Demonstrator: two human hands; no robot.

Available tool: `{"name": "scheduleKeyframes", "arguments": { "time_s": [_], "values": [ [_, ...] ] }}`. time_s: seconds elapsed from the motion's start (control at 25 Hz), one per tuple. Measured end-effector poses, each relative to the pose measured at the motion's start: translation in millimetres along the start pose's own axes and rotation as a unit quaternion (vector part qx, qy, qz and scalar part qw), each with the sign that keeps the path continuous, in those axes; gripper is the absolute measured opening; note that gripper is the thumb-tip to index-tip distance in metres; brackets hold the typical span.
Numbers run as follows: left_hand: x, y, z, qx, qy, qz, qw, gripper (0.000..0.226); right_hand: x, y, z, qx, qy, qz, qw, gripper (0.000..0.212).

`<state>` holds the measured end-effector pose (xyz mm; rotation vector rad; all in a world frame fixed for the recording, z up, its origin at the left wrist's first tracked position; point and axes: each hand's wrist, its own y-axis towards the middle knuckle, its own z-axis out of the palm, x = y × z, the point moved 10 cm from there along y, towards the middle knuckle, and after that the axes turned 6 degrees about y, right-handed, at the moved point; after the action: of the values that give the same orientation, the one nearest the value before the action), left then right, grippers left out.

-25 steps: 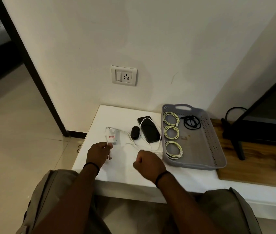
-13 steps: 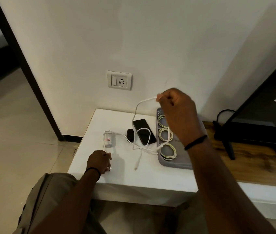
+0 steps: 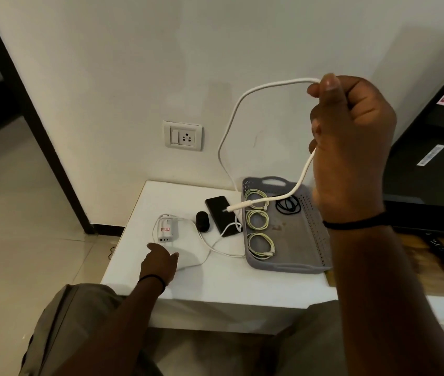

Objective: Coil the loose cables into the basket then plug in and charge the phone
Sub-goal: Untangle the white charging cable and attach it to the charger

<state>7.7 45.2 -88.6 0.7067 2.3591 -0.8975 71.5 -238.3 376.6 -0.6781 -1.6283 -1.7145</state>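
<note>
Higher now, right hand (image 3: 351, 137) pinching white cable (image 3: 231, 123); left hand (image 3: 159, 257) spread on white table (image 3: 215, 283).

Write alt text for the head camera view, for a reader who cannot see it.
A person's right hand holds a white cable raised above a white table, its free plug dangling over a black phone. The left hand rests on the table near a white charger. A grey basket holds three coiled pale cables and one black one.
</note>
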Motion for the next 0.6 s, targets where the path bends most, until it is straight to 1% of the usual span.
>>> {"name": "scheduleKeyframes", "arguments": {
  "time_s": [0.08, 0.16, 0.24, 0.32, 0.4, 0.52, 0.6],
  "values": [
    [-2.9, -6.0, -7.4, -0.023, 0.021, 0.007, 0.999, 0.095, 5.9, -2.2, 0.7, 0.003, 0.009, 0.001, 1.000, 0.021],
    [-15.6, -18.2, -18.0, -0.064, 0.034, 0.036, 0.997, 0.085, 5.3, -6.4, 0.3, 0.000, 0.014, 0.017, 1.000, 0.023],
    [-29.4, -32.5, -25.7, -0.092, 0.005, 0.074, 0.993, 0.073, 6.9, -11.5, -4.0, -0.018, 0.033, 0.028, 0.999, 0.024],
    [-33.5, -36.4, -20.2, -0.072, -0.026, 0.090, 0.993, 0.072, 20.5, -12.4, -13.0, -0.053, 0.052, 0.005, 0.997, 0.025],
    [-27.6, -29.0, -4.2, -0.016, -0.018, 0.088, 0.996, 0.070, 44.2, -8.0, -23.3, -0.084, 0.061, -0.049, 0.993, 0.025],
    [-13.1, -19.7, 12.3, 0.046, -0.011, 0.066, 0.997, 0.066, 70.9, -3.5, -27.4, -0.088, 0.065, -0.114, 0.987, 0.023],
    [-20.3, -28.9, 15.5, 0.060, 0.003, 0.086, 0.995, 0.059, 73.6, -8.2, -21.1, -0.084, 0.059, -0.119, 0.988, 0.022]
  ]
}}
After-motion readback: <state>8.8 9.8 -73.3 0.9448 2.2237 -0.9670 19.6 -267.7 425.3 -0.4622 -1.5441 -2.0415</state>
